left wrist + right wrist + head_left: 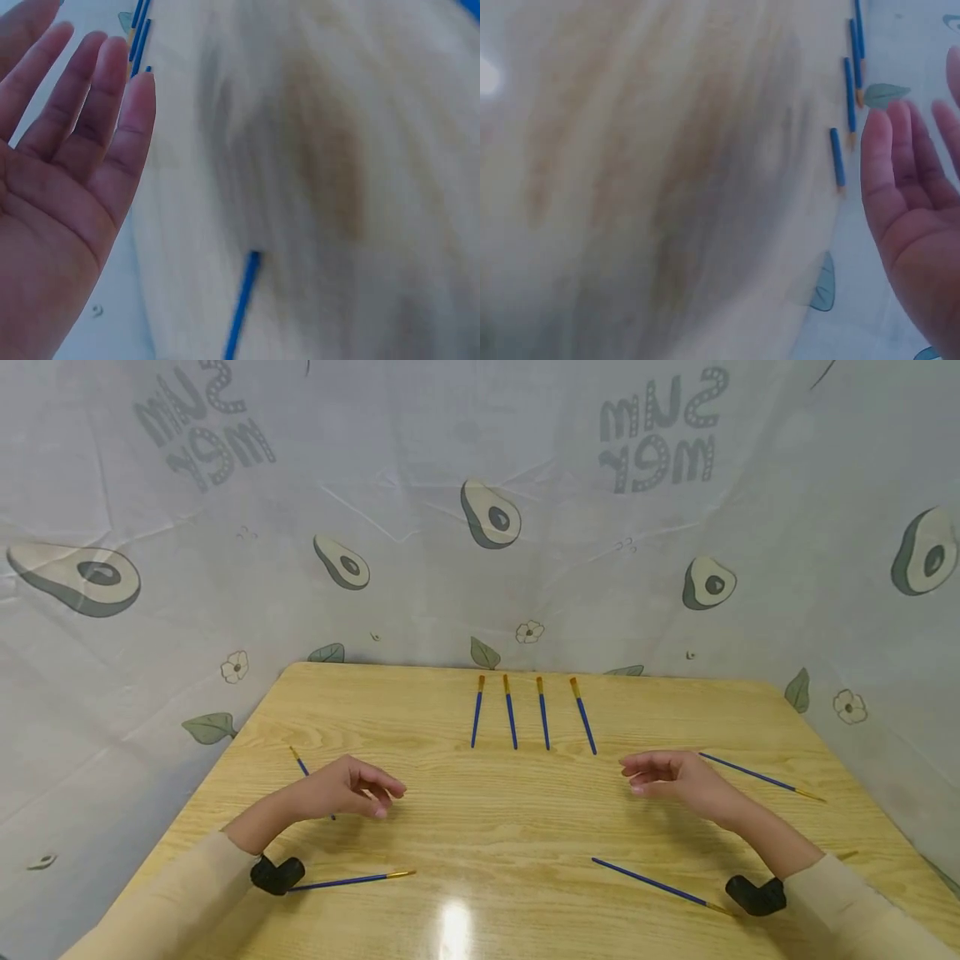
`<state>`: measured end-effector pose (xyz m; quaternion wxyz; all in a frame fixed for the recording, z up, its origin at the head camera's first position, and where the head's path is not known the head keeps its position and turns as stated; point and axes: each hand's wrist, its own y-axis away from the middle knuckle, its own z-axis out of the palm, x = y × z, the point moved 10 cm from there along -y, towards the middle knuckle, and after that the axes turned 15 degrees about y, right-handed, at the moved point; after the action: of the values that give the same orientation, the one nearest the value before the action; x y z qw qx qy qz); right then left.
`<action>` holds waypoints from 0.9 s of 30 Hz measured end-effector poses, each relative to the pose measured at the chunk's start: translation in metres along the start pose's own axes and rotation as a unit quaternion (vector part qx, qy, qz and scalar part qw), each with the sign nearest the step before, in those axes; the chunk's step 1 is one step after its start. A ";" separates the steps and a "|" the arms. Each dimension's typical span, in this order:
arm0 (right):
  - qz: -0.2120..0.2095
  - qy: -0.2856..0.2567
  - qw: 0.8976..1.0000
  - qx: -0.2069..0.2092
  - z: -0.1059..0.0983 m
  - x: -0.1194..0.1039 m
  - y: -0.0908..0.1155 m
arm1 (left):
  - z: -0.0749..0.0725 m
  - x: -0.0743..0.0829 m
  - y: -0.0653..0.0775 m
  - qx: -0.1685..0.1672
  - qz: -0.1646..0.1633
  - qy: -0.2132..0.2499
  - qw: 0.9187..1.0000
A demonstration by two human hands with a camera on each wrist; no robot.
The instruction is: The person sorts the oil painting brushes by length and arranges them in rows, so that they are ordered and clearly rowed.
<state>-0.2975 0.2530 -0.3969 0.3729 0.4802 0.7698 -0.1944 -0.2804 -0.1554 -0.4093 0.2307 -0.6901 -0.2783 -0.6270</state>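
Observation:
My left hand (347,789) hovers over the left side of the table with relaxed fingers, holding nothing. Partly behind its wrist lies a paintbrush (300,762) with a blue handle. Another paintbrush (345,882) lies nearer the front, beside the black wrist camera. On the right, my right hand (678,781) is likewise raised, its fingers loosely bent and the palm bare in the right wrist view. Close by its knuckles a paintbrush (750,772) points toward the right edge. In front of that hand lies one more paintbrush (652,882), its tip near the right wrist camera.
Several blue paintbrushes (543,718) stand apart in a row at the back of the wooden table (495,827), bristles toward the wall. A brush tip (847,855) shows beyond the right forearm. A pale cloth (420,560) with avocado prints hangs behind the table.

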 end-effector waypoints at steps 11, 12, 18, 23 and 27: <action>-0.095 -0.062 0.989 -0.094 0.036 -0.005 0.012 | 0.027 -0.006 0.028 -0.075 0.055 0.014 0.996; -0.105 -0.068 0.987 -0.101 0.039 -0.006 0.012 | 0.030 -0.007 0.029 -0.082 0.055 0.018 0.995; -0.125 -0.073 0.979 -0.141 0.058 -0.006 0.013 | 0.042 -0.017 0.031 -0.105 0.044 0.022 0.993; -0.114 -0.043 0.979 -0.164 0.071 -0.003 0.015 | 0.044 -0.019 0.030 -0.105 0.060 -0.005 0.993; -0.122 -0.018 0.978 -0.169 0.075 -0.006 0.015 | 0.045 -0.019 0.030 -0.100 0.056 -0.009 0.993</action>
<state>-0.2536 0.2070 -0.4401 0.4360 0.3087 0.8376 -0.1143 -0.2279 -0.1490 -0.4326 0.1924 -0.7300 -0.1769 -0.6314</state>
